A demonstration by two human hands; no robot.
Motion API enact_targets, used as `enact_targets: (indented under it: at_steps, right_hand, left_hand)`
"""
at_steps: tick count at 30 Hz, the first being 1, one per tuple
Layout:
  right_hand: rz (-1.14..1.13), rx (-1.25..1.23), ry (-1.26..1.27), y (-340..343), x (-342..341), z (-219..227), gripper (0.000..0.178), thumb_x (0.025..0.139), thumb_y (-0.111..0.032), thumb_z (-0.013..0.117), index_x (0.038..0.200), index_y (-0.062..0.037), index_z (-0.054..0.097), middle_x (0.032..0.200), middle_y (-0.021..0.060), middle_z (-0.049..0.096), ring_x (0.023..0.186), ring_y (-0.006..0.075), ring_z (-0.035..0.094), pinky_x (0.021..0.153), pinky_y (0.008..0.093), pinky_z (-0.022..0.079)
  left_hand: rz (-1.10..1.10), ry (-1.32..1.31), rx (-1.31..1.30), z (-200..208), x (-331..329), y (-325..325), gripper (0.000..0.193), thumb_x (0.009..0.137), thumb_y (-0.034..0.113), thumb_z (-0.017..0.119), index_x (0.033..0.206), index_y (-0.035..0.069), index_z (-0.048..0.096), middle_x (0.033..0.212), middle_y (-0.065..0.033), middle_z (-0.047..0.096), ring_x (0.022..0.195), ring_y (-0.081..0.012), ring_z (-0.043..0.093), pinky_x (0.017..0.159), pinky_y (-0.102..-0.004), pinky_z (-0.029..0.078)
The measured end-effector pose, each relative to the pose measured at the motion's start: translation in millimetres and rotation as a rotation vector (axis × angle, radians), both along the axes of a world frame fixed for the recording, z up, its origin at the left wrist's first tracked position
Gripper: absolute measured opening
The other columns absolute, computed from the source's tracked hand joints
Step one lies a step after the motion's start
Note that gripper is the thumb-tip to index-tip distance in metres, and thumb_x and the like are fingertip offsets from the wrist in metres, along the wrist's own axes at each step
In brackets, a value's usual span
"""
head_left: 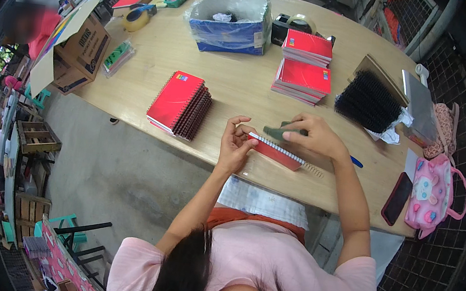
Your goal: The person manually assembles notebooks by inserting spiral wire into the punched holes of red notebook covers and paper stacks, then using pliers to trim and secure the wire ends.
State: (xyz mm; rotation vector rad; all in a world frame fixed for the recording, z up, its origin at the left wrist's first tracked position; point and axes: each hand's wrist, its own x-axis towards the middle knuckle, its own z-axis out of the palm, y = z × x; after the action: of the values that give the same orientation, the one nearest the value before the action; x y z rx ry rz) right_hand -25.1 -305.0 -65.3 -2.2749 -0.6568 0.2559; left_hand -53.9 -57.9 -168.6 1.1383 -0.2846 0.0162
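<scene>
Near the table's front edge, a small red notebook [279, 156] stands on its long side with its punched page edge upward. My left hand [236, 146] is closed around its left end, thumb against the cover. A wire or plastic coil [315, 170] sticks out past the notebook's right end. My right hand [314, 134] grips a flat dark green tool [274, 132] just above the page edge; its exact kind is unclear. To the left sits a stack of red spiral notebooks [175, 102] with dark coils.
Two piles of red notebooks [303, 78] stand at the back right, beside a bundle of black coils [369, 100]. A plastic-lined blue box [229, 35] is behind. A phone [397, 199] and pink bag [433, 193] lie right; a cardboard box [83, 51] is left.
</scene>
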Motion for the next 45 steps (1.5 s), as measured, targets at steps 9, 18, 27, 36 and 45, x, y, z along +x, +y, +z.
enact_targets:
  at_steps: [9,18,27,36,45]
  right_hand:
    - [0.009,0.234,0.188,2,3,-4,0.038,0.091,-0.033,0.067,0.11,-0.0014,0.073,0.109,0.0143,0.069,0.102,0.0257,0.064,0.091,0.0351,0.049]
    - [-0.144,-0.029,-0.209,0,3,-26,0.049,0.085,-0.042,0.073,0.119,-0.0074,0.071,0.132,0.0246,0.057,0.115,0.0381,0.06,0.1,0.041,0.047]
    - [-0.711,-0.487,-0.257,-64,-118,-50,0.062,0.082,-0.031,0.075,0.139,-0.0117,0.056,0.146,0.0204,0.045,0.136,0.0395,0.04,0.111,0.0461,0.036]
    - [-0.8,0.0,-0.396,-74,-116,-50,0.051,0.083,-0.019,0.073,0.131,-0.0045,0.059,0.115,0.0172,0.057,0.104,0.0369,0.055,0.095,0.0456,0.044]
    - [-0.176,-0.158,-0.737,13,-69,43,0.051,0.073,-0.025,0.078,0.121,-0.0125,0.067,0.11,0.008,0.06,0.106,0.0286,0.057,0.108,0.0519,0.037]
  left_hand:
    - [-0.065,0.079,-0.081,4,0,0,0.062,0.082,-0.009,0.071,0.134,0.007,0.04,0.097,-0.0088,0.064,0.09,-0.0144,0.063,0.082,-0.0267,0.053]
    - [-0.079,0.087,-0.086,3,2,4,0.065,0.083,-0.009,0.071,0.137,0.006,0.038,0.106,-0.0126,0.066,0.095,-0.0165,0.065,0.084,-0.0285,0.055]
    - [0.01,0.137,-0.013,37,-12,8,0.065,0.087,-0.005,0.069,0.144,0.004,0.04,0.1,-0.0111,0.07,0.091,-0.0135,0.066,0.085,-0.0268,0.055]
    - [0.037,0.106,0.033,55,-21,-8,0.066,0.088,-0.005,0.067,0.147,0.004,0.038,0.102,-0.0111,0.07,0.086,-0.0084,0.063,0.076,-0.0224,0.052]
    - [0.023,0.106,0.072,60,-31,7,0.072,0.085,-0.006,0.07,0.148,0.002,0.037,0.102,-0.0138,0.071,0.094,-0.0142,0.066,0.084,-0.0265,0.054]
